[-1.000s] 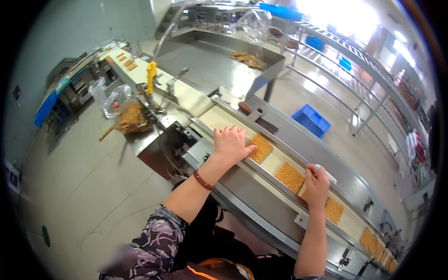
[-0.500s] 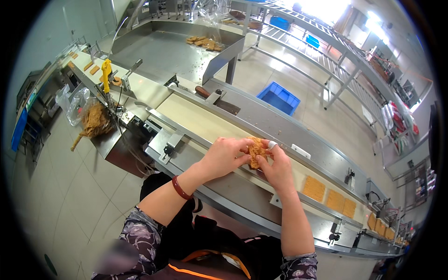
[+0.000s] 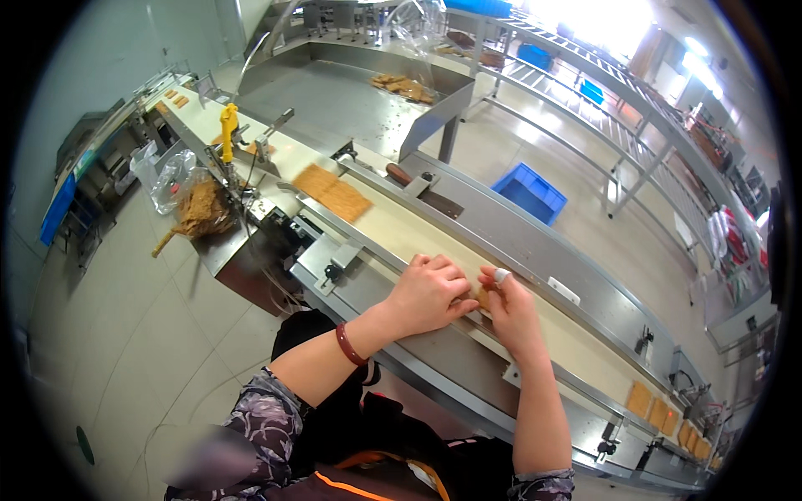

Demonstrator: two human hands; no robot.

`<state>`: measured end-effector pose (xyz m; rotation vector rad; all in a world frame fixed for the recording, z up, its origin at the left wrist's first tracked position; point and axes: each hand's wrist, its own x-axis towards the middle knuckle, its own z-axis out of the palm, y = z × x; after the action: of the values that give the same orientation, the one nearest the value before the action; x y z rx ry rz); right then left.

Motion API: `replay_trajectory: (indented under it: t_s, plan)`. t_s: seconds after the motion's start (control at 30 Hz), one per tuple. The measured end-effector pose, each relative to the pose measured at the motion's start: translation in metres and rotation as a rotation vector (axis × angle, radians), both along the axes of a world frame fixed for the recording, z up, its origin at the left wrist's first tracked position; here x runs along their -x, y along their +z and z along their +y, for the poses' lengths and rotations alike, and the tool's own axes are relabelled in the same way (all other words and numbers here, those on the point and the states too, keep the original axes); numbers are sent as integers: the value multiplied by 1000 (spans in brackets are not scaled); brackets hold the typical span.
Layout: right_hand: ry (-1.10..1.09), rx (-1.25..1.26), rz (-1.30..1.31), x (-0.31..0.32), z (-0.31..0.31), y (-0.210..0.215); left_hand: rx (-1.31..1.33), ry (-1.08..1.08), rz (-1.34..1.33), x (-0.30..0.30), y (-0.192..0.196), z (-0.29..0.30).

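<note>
My left hand (image 3: 430, 292) is over the pale conveyor belt (image 3: 401, 236), its fingers curled and pointing right; whether something lies under them is hidden. Close beside it, my right hand (image 3: 511, 309), with a white cover on one finger, pinches a golden-brown food piece (image 3: 484, 298). Only a small part of that piece shows between the hands. Upstream on the left, two flat golden-brown rectangular food slabs (image 3: 332, 194) lie end to end on the belt. Further down at the right, several similar slabs (image 3: 652, 407) sit in a row.
Metal rails edge the belt. Behind it are a steel ledge with a brown-handled tool (image 3: 399, 174) and a blue crate (image 3: 530, 194) on the floor. A steel tray (image 3: 334, 92) holds a heap of brown pieces. Left stands a yellow device (image 3: 228, 132) by a bag of brown pieces (image 3: 203, 209).
Two slabs have come into sight on the belt at the left, and those at the right have moved further right. The piece between my hands is now mostly covered; my hands have drawn slightly apart.
</note>
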<state>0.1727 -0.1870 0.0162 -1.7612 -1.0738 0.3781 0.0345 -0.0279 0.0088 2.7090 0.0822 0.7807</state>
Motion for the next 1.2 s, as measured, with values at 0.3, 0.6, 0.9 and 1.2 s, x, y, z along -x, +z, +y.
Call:
replay_trajectory:
  t_s: [0.3, 0.6, 0.9, 1.2]
  plan:
    - [-192, -107, -298, 2, -6, 7, 59, 83, -148, 15, 9, 16]
    - [-272, -121, -272, 3, -6, 9, 222, 117, -262, 22, 8, 42]
    - [-298, -142, -200, 1, -9, 6, 245, 119, -340, 20, 7, 36]
    - [-292, -142, -214, -2, -11, 3, 216, 135, -314, 22, 6, 35]
